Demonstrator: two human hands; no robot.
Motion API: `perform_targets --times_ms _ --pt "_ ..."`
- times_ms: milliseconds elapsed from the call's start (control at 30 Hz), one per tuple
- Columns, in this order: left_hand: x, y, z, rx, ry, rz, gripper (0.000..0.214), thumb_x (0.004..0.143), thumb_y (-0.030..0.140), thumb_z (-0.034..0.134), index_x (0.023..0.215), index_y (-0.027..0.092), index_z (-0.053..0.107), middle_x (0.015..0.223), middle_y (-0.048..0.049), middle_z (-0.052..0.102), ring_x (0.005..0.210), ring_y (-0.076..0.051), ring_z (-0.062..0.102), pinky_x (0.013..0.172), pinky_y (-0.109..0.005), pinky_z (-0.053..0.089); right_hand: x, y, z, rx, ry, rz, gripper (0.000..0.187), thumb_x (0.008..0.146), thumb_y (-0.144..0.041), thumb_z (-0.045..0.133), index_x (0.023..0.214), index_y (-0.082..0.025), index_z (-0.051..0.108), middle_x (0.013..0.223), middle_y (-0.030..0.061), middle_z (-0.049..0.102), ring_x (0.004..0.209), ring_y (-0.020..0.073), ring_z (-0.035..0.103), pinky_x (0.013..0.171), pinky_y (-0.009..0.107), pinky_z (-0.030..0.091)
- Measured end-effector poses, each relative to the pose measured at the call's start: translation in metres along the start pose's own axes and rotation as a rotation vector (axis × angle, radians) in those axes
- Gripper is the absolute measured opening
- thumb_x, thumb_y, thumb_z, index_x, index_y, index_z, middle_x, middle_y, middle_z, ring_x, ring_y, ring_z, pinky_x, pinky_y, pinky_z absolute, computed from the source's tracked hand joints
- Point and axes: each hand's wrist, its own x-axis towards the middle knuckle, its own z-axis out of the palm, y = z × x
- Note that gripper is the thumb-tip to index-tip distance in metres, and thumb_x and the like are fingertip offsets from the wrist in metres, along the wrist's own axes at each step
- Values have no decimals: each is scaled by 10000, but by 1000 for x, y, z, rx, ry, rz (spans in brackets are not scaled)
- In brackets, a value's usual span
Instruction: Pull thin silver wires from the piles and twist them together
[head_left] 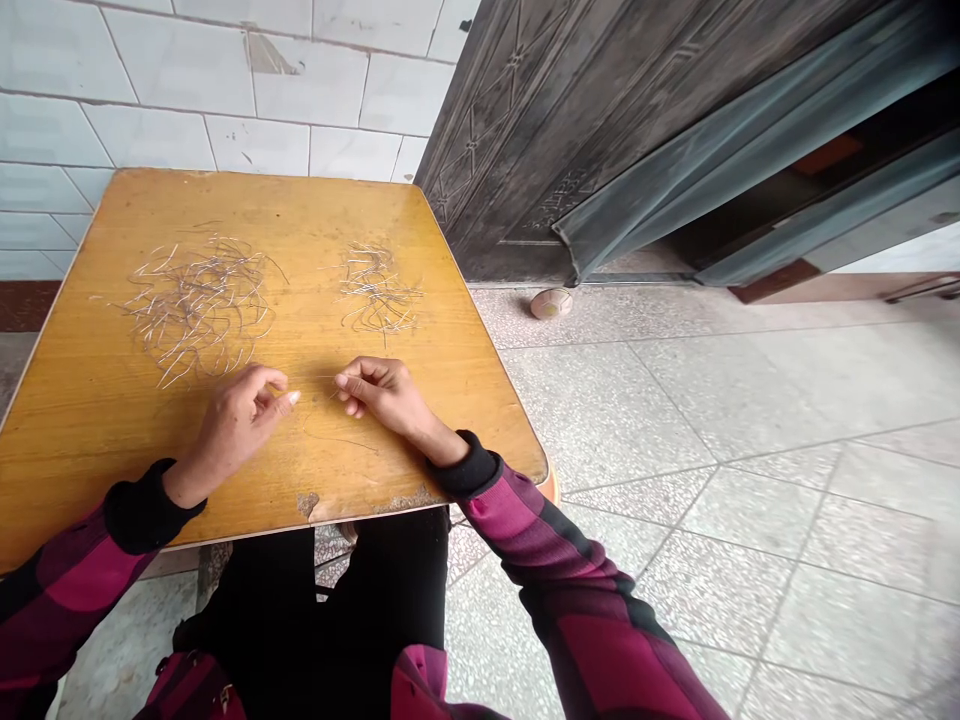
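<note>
My right hand [386,395] is closed in a pinch on a thin wire [324,377], whose fine end sticks out leftward over the table. Opposite it, my left hand [244,415] is half curled, its thumb and index fingertips slightly apart, with nothing visible between them. One loose strand [341,440] lies on the wood just below the hands. Beyond my left hand spreads a large tangled heap of thin wires [202,305]. A smaller heap of wires [379,290] lies beyond my right hand.
The yellow wooden table [300,220] has a chipped front edge near my lap. White wall tiles [150,135] stand behind it. To the right are a dark carved door [517,130], a grey-green curtain [660,190], a round pale object [551,303] and a speckled tile floor [600,420].
</note>
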Motion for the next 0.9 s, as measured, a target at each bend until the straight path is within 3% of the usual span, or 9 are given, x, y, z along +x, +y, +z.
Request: perform_targets --times_ms 100,167,267,467,633,767,900 --pt "4 -4 -2 110 70 142 176 856 300 644 991 187 630 960 -56 653 773 -157 632 692 -282 504 1 3 2 55 -57 87 363 753 -493 732 707 -156 603 619 -27 621 478 57 555 446 183 445" --pt "6 -6 0 146 20 226 135 888 262 598 986 187 654 962 -63 665 827 -170 632 750 -305 500 2 7 4 96 -81 139 362 735 -494 738 717 -156 612 624 -23 626 475 59 550 433 186 434" --pt "8 -10 4 172 -48 275 190 941 227 500 918 188 685 853 -50 681 779 -160 624 713 -289 482 4 11 5 70 -106 161 347 751 -488 717 741 -154 627 637 -16 636 492 64 555 447 190 428" --pt "20 -15 11 272 -49 322 248 956 210 461 893 180 699 821 -54 688 759 -168 622 702 -297 491 5 13 -1 -404 -29 -82 248 847 -385 654 767 -152 687 547 -35 563 500 69 473 506 213 374" --pt "17 1 10 388 -8 402 258 951 212 491 1117 109 659 1148 -166 686 1081 -281 620 954 -459 494 8 14 -5 -606 17 -214 211 847 -344 673 751 -161 719 616 -6 609 592 100 506 578 241 369" --pt "-3 9 14 474 -195 463 392 930 255 557 1277 73 573 1450 -223 484 1378 -347 420 1142 -528 346 10 17 -6 -677 39 -239 196 857 -317 664 752 -165 731 694 16 658 620 110 538 617 256 382" --pt "-15 -1 23 554 -272 387 553 927 354 563 1359 17 490 1499 -279 378 1430 -394 310 1159 -581 291 11 18 -8 -707 31 -286 126 855 -256 665 817 -173 752 760 38 686 674 132 578 665 271 412"
